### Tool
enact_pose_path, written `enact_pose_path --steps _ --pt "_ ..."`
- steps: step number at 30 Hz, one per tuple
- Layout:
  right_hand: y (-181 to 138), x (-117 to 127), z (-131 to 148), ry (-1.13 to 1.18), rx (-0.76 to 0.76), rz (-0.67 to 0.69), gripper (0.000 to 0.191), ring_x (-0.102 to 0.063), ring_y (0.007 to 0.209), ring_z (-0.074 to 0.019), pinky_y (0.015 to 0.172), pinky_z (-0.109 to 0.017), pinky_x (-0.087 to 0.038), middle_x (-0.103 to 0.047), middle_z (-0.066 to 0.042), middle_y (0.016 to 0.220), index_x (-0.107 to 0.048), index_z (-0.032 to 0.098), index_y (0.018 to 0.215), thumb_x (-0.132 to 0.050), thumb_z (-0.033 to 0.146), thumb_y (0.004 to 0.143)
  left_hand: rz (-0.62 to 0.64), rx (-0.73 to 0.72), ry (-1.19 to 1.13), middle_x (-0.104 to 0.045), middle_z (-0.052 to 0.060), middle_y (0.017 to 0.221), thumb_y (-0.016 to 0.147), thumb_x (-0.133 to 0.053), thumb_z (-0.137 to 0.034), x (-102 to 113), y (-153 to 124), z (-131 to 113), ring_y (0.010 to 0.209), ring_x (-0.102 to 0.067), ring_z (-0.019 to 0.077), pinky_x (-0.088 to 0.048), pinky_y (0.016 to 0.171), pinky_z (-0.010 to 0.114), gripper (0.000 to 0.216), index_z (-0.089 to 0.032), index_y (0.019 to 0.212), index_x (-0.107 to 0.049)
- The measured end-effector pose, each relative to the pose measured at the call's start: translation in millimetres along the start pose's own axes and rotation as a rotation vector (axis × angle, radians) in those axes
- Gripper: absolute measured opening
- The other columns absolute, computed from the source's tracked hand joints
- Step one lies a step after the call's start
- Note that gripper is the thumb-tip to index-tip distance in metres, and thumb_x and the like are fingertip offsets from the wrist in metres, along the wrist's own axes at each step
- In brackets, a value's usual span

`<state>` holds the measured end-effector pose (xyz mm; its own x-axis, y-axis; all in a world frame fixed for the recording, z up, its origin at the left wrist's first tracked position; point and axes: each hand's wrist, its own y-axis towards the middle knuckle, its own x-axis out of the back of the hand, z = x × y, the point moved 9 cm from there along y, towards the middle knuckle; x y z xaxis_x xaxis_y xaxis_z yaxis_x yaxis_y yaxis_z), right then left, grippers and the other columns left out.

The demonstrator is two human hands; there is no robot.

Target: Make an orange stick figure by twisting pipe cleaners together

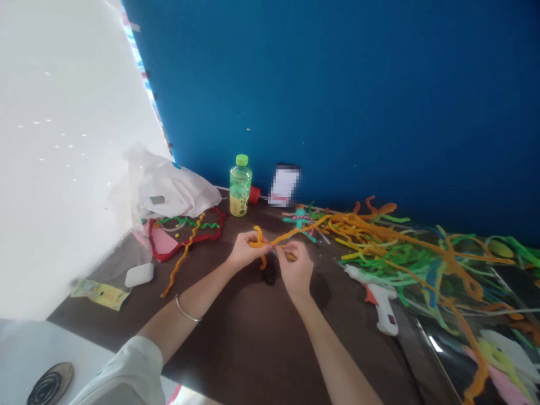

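An orange pipe cleaner [291, 233] is pinched between my two hands, bent and twisted, with one end standing up and another hanging below. My left hand [247, 251] closes thumb and fingers on its looped part. Close beside it, my right hand [296, 269] pinches the same fuzzy strand, its fingertips nearly touching the left ones. One length runs up and right toward the orange pile. Just under the hands lies a small dark object [269, 275] that I cannot make out. Behind them sits a small turquoise and pink pipe-cleaner figure [300, 218].
A large heap of green and orange pipe cleaners [379, 236] covers the right side. A white glue gun [385, 306] lies in front of it. At the back stand a green-capped bottle [240, 191] and a phone [284, 184]. To the left are a plastic bag [177, 183] and a white case [139, 275].
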<state>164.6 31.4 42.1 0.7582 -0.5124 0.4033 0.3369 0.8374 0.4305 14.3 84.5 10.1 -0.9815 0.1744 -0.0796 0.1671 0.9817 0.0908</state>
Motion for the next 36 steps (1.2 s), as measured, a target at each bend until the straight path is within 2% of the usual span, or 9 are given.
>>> enact_pose_path --steps 3,7,10,14,21,25,28,33,36 --pt "-3.9 4.3 23.2 -0.172 0.298 -0.037 0.016 -0.06 0.059 -0.0162 0.061 -0.028 -0.044 -0.067 -0.005 0.067 -0.063 0.018 0.073 -0.056 0.032 0.078 0.022 0.091 -0.12 -0.061 0.002 0.06 0.053 -0.074 -0.029 -3.2 -0.6 5.6 0.054 -0.057 0.0115 -0.047 0.058 0.024 0.028 -0.011 0.067 -0.059" --pt "-14.9 -4.0 45.8 -0.318 0.646 0.053 0.015 -0.061 0.069 -0.0157 0.067 -0.028 -0.04 -0.069 -0.006 0.076 -0.065 0.017 0.082 -0.052 0.024 0.082 0.003 0.175 -0.254 -0.059 0.001 0.057 0.05 -0.076 -0.027 -2.6 -0.3 12.6 0.051 -0.056 0.0105 -0.046 0.057 0.025 0.03 -0.011 0.067 -0.057" --pt "-19.0 -8.2 50.7 -0.416 0.744 0.081 0.018 -0.059 0.07 -0.0155 0.065 -0.028 -0.038 -0.068 -0.006 0.077 -0.064 0.016 0.094 -0.051 0.022 0.083 -0.017 0.221 -0.357 -0.058 -0.001 0.056 0.05 -0.076 -0.025 -0.6 1.0 16.8 0.049 -0.055 0.0091 -0.045 0.055 0.023 0.029 -0.011 0.066 -0.056" --pt "-19.6 -6.7 53.2 -0.491 0.759 0.038 0.022 -0.056 0.068 -0.0138 0.063 -0.027 -0.036 -0.065 -0.005 0.077 -0.063 0.016 0.1 -0.049 0.014 0.083 -0.003 0.248 -0.413 -0.056 -0.002 0.054 0.051 -0.076 -0.023 -1.8 1.5 17.2 0.048 -0.054 0.0081 -0.043 0.053 0.022 0.027 -0.011 0.065 -0.055" --pt "-15.5 -1.3 55.7 -0.478 0.695 0.02 0.019 -0.053 0.088 -0.0195 0.076 -0.032 -0.036 -0.066 -0.006 0.09 -0.065 0.018 0.09 -0.049 0.013 0.081 0.015 0.218 -0.366 -0.057 -0.001 0.054 0.051 -0.076 -0.024 -2.2 1.8 17.9 0.048 -0.054 0.0086 -0.045 0.054 0.023 0.029 -0.011 0.067 -0.056" --pt "-9.6 -4.6 49.8 -0.384 0.621 0.1 0.017 -0.056 0.084 -0.0197 0.077 -0.035 -0.037 -0.067 -0.004 0.076 -0.065 0.019 0.084 -0.049 0.015 0.081 0.033 0.178 -0.259 -0.059 0.0 0.057 0.052 -0.076 -0.027 0.5 4.7 18.2 0.05 -0.056 0.0097 -0.046 0.055 0.024 0.03 -0.011 0.069 -0.057" --pt "0.8 -7.0 35.4 -0.157 0.43 0.197 0.016 -0.059 0.074 -0.0186 0.071 -0.035 -0.042 -0.067 -0.005 0.074 -0.064 0.019 0.078 -0.049 0.022 0.082 0.034 0.177 -0.214 -0.06 0.001 0.057 0.052 -0.076 -0.028 2.6 6.1 18.2 0.05 -0.056 0.01 -0.046 0.055 0.023 0.03 -0.011 0.069 -0.057" --pt "6.8 -24.2 2.9 0.396 -0.026 0.455 0.017 -0.065 0.07 -0.0188 0.062 -0.031 -0.051 -0.069 -0.006 0.077 -0.06 0.018 0.084 -0.054 0.033 0.078 0.106 0.217 -0.244 -0.059 0.0 0.054 0.052 -0.076 -0.028 -3.0 5.2 17.6 0.049 -0.056 0.0097 -0.045 0.054 0.023 0.03 -0.011 0.068 -0.058" --pt "6.5 -25.1 -0.9 0.46 -0.067 0.483 0.016 -0.066 0.073 -0.0189 0.067 -0.033 -0.052 -0.07 -0.005 0.078 -0.062 0.019 0.084 -0.057 0.032 0.076 0.145 0.281 -0.304 -0.059 0.0 0.055 0.051 -0.076 -0.026 -7.1 4.4 22.0 0.049 -0.055 0.0087 -0.044 0.054 0.022 0.031 -0.01 0.068 -0.057"
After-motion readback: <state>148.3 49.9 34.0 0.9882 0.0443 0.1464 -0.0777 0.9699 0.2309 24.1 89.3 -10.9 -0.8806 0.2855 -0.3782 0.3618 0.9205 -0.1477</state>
